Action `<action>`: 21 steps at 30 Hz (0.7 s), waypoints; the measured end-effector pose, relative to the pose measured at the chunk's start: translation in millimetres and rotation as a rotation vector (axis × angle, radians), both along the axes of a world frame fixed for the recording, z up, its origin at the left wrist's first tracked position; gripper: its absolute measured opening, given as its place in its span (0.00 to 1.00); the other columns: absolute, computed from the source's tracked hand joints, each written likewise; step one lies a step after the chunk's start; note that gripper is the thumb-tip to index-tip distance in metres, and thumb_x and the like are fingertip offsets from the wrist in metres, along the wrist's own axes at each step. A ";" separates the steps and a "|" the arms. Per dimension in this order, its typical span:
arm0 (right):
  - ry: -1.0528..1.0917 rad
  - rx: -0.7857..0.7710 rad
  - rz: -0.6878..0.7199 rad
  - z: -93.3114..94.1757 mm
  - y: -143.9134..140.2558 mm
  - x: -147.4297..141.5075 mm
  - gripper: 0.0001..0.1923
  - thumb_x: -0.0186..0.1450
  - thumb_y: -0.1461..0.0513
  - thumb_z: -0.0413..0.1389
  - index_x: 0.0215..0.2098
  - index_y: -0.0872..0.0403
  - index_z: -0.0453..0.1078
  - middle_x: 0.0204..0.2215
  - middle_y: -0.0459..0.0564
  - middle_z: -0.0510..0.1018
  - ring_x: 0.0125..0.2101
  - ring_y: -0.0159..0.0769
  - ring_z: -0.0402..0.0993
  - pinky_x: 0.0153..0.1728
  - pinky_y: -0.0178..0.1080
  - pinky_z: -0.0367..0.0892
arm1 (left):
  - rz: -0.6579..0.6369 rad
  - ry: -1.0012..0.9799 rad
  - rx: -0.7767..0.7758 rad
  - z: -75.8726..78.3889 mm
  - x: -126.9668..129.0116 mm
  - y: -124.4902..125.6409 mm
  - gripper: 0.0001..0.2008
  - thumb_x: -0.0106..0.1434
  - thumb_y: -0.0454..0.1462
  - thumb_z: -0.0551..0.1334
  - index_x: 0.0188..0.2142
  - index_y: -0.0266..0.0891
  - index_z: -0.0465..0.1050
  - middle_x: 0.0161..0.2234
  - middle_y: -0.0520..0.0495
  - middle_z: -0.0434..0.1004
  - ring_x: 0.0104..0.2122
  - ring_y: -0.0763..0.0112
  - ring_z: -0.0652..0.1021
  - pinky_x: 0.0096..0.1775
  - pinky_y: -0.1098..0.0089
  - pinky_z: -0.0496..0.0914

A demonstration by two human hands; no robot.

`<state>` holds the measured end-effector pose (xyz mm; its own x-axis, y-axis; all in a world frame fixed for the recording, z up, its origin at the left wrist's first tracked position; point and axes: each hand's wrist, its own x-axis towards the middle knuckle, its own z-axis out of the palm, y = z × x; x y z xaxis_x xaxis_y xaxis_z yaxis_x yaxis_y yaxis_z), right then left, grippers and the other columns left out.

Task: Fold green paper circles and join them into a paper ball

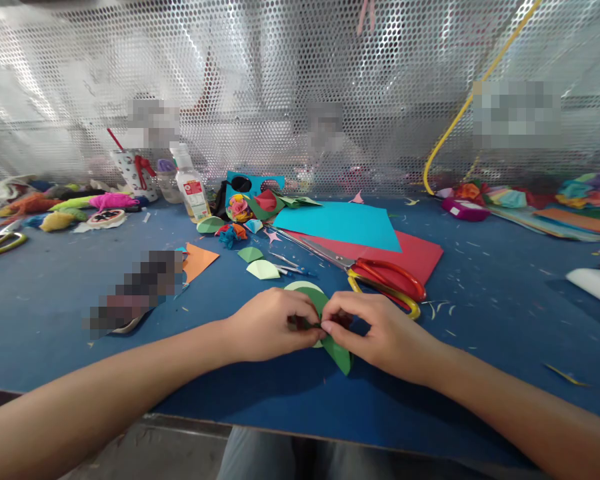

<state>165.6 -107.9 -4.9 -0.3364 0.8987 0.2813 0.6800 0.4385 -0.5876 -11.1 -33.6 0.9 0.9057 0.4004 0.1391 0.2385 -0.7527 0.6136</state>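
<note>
At lower centre of the frame I have my left hand (267, 327) and right hand (380, 333) both pinched on the green paper cutout (337, 350) just above the blue counter (505, 313), so I'd crease slowly, edges aligned.
</note>
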 end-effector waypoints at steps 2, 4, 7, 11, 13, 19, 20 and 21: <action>0.025 0.021 -0.036 0.3 0.3 -0.2 0.05 0.60 0.66 0.50 0.28 0.53 0.65 0.24 0.44 0.71 0.25 0.29 0.65 0.27 0.32 0.62 | 0.053 -0.051 -0.006 0.4 0.6 0.6 0.05 0.56 0.34 0.58 0.28 0.36 0.72 0.29 0.50 0.72 0.26 0.77 0.71 0.29 0.77 0.64; 0.047 0.039 -0.069 0.1 0.5 -0.3 0.05 0.60 0.65 0.50 0.28 0.53 0.65 0.25 0.45 0.71 0.25 0.29 0.66 0.28 0.32 0.63 | 0.100 -0.108 -0.024 1.0 1.1 1.3 0.04 0.56 0.34 0.59 0.29 0.36 0.72 0.29 0.49 0.72 0.26 0.77 0.70 0.28 0.77 0.64; 0.072 0.046 -0.086 -0.3 0.8 -0.3 0.04 0.60 0.65 0.50 0.28 0.53 0.66 0.25 0.45 0.72 0.25 0.29 0.66 0.28 0.32 0.63 | 0.121 -0.157 -0.054 1.5 1.5 1.8 0.05 0.57 0.34 0.59 0.29 0.36 0.72 0.30 0.49 0.72 0.25 0.78 0.70 0.27 0.78 0.65; 0.098 0.053 -0.096 0.1 1.0 -0.4 0.05 0.61 0.65 0.50 0.28 0.53 0.66 0.24 0.44 0.72 0.25 0.29 0.66 0.28 0.32 0.64 | 0.106 -0.180 -0.085 1.4 1.5 1.8 0.07 0.58 0.35 0.58 0.30 0.35 0.73 0.30 0.48 0.72 0.26 0.78 0.70 0.27 0.78 0.65; 0.105 0.070 -0.112 0.5 1.0 -0.4 0.05 0.61 0.65 0.50 0.27 0.53 0.65 0.24 0.44 0.71 0.25 0.29 0.66 0.27 0.31 0.63 | 0.111 -0.196 -0.097 1.3 1.2 1.8 0.07 0.58 0.36 0.58 0.31 0.35 0.73 0.31 0.48 0.72 0.26 0.78 0.70 0.28 0.78 0.65; 0.121 0.110 -0.142 0.6 1.1 0.0 0.05 0.61 0.65 0.50 0.27 0.53 0.65 0.23 0.43 0.70 0.24 0.27 0.65 0.26 0.31 0.62 | 0.130 -0.247 -0.111 1.0 -0.4 2.0 0.08 0.58 0.37 0.59 0.33 0.34 0.75 0.32 0.47 0.73 0.27 0.77 0.71 0.28 0.77 0.66; 0.126 0.112 -0.143 0.5 1.1 0.1 0.05 0.61 0.65 0.50 0.27 0.53 0.65 0.23 0.43 0.70 0.24 0.28 0.65 0.26 0.31 0.63 | 0.132 -0.255 -0.113 1.0 -0.5 2.1 0.08 0.58 0.37 0.59 0.33 0.34 0.75 0.32 0.47 0.73 0.27 0.77 0.71 0.28 0.77 0.66; 0.131 0.113 -0.143 0.5 1.1 0.1 0.05 0.61 0.64 0.50 0.27 0.53 0.65 0.23 0.43 0.70 0.24 0.28 0.66 0.26 0.31 0.63 | 0.137 -0.263 -0.115 1.0 -0.4 2.1 0.08 0.57 0.37 0.59 0.33 0.34 0.75 0.32 0.47 0.73 0.27 0.77 0.71 0.28 0.77 0.66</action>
